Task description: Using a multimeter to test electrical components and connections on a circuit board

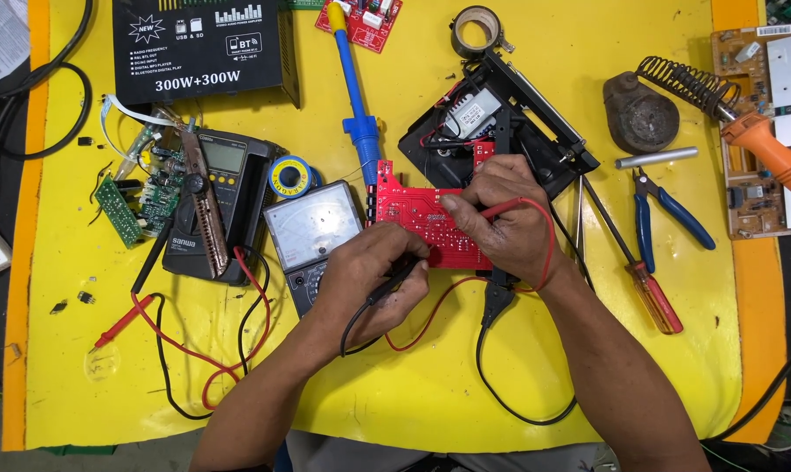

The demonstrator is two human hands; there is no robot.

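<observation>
Both forearms reach in to a red circuit board just right of the analog meter on the yellow tabletop.
I see left hand fingers clamped on the black probe, right hand fingers pinching the red probe; I judge the board light, stiff, fragile, best gripped by its bare edges.

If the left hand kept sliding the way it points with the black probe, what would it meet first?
The left hand points up and right, holding the black probe at the near edge of the red circuit board. It would likely cross the board first, then meet the right hand.
</observation>
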